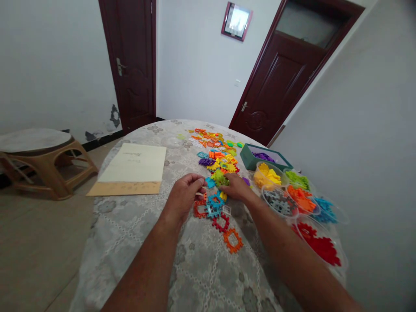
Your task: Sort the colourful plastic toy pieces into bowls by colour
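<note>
Both my hands are over a long heap of toothed plastic building pieces in many colours. My right hand (236,186) comes in from the right, its fingers closed at the edge of a yellow-green building piece (220,177). On the left side of the heap, my left hand (186,193) has its fingers curled together; whatever lies between them is hidden. A blue building piece (210,182) lies just beside its fingertips. Nearer to me are an orange-red square frame piece (196,209), a light blue one (212,211), a red one (215,224) and an orange one (238,247).
Clear round tubs of sorted pieces stand on the right, including yellow (271,175), grey (279,203) and red (320,247). Behind them is a green box (249,161) with purple pieces. A paper sheet (133,162) lies left on the patterned tablecloth (130,242). A stool (48,167) stands beyond.
</note>
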The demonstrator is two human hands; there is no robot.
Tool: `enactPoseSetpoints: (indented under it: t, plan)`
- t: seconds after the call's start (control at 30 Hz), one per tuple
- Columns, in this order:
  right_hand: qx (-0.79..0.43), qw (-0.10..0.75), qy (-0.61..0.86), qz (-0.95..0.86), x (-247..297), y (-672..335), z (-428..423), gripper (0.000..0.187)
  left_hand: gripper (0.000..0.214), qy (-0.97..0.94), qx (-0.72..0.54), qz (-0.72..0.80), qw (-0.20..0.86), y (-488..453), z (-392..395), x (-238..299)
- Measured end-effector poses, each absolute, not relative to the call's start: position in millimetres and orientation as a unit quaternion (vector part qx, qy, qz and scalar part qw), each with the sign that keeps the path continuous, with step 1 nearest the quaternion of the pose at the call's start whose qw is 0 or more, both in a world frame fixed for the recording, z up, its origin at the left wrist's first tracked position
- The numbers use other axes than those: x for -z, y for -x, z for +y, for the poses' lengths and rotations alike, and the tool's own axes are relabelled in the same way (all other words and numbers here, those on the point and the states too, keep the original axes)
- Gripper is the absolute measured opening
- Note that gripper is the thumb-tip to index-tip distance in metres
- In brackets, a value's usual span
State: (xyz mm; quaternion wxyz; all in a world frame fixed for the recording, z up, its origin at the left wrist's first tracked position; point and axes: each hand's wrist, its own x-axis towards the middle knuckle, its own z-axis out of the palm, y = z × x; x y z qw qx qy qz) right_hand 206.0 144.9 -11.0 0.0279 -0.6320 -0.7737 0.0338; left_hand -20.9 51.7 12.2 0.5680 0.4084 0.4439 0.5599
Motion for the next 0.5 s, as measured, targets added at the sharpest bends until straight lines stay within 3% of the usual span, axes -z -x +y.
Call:
enactPoseSetpoints:
  t: [0.23,0.4,0.5]
  plan:
    - [-0.101,0.196,0.538,-0.814,24.7,-215.7,99.8,0.020,0.027,-0.407,-0.556,0.477,0.545,18.9,55.3,-5.8]
    - [-0.274,0.373,0.509,-0.726,39.0,-225.4,80.0,0.015,0.026,-0.437,-0.534,0.497,0.525,16.5,57.5,0.0]
    - [-0.384,0.428,0.531,-0.622,40.8,-222.5,74.9,0.021,0.027,-0.467,-0.506,0.509,0.517,14.1,57.2,1.3]
